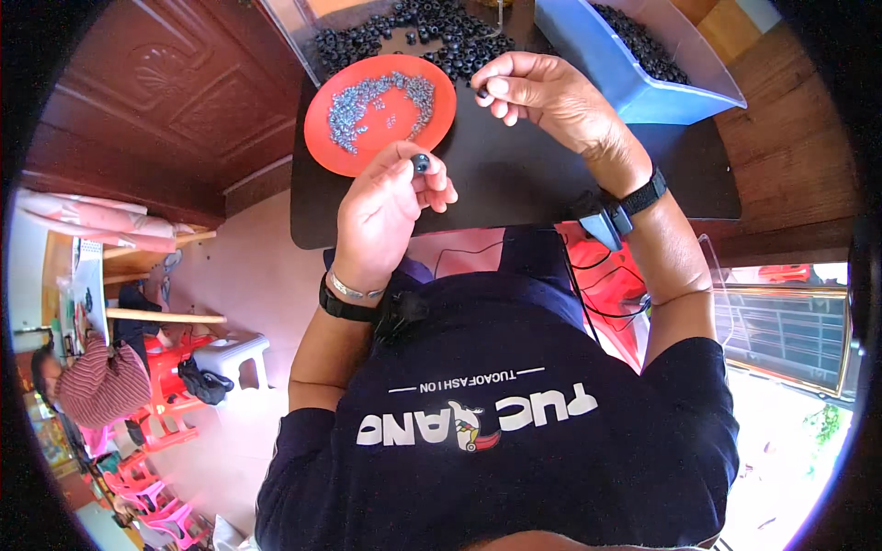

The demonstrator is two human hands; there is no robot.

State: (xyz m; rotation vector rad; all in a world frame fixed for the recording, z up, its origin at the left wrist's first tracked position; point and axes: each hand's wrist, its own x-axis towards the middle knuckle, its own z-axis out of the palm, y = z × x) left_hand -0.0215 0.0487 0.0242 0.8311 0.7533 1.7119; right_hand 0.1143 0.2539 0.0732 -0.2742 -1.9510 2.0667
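Between the thumb and fingers of my left hand (381,207) is a small round black part (421,163) with a light spot at its middle. My right hand (556,101), higher and to the right, pinches a small dark piece (482,93); its exact kind is too small to make out. The hands are apart. Just beyond my left hand, an orange-red plate (317,129) carries many tiny silvery metal pieces (347,115), spread mostly in a ring. A heap of small black parts (441,32) lies past the plate, near my right fingertips.
A blue plastic bin (661,99) holding more black parts stands on the dark table (524,188) at the far right. Thin cables (579,275) hang by the table's near edge. Leftward are plastic stools (230,354) and another person (106,381).
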